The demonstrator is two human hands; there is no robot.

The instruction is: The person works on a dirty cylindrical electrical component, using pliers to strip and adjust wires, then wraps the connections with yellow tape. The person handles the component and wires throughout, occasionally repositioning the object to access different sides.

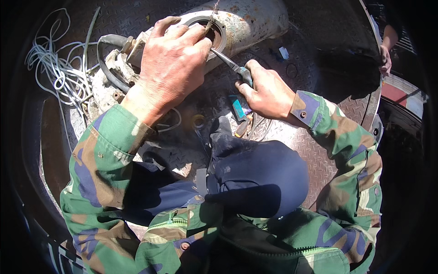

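My right hand (269, 93) is closed around the grey-teal handles of a pair of pliers (226, 60). The pliers' narrow metal jaws reach up and left to the round opening (222, 34) of a worn, pale cylindrical metal housing (255, 23). My left hand (171, 64) lies over the near left side of that opening with its fingers curled together. Thin brownish frayed strands (211, 20) rise beside its fingertips. What these fingers pinch, and the tips of the jaws, are partly hidden.
A tangled white cable (59, 75) lies at the far left, beside a thick black hose (107, 59). On the diamond-plate floor (305, 150) are a teal box-like item (237, 108), an orange-handled tool (242, 127) and a tape roll (197, 120). Another person's hand (385, 59) rests at the right rim.
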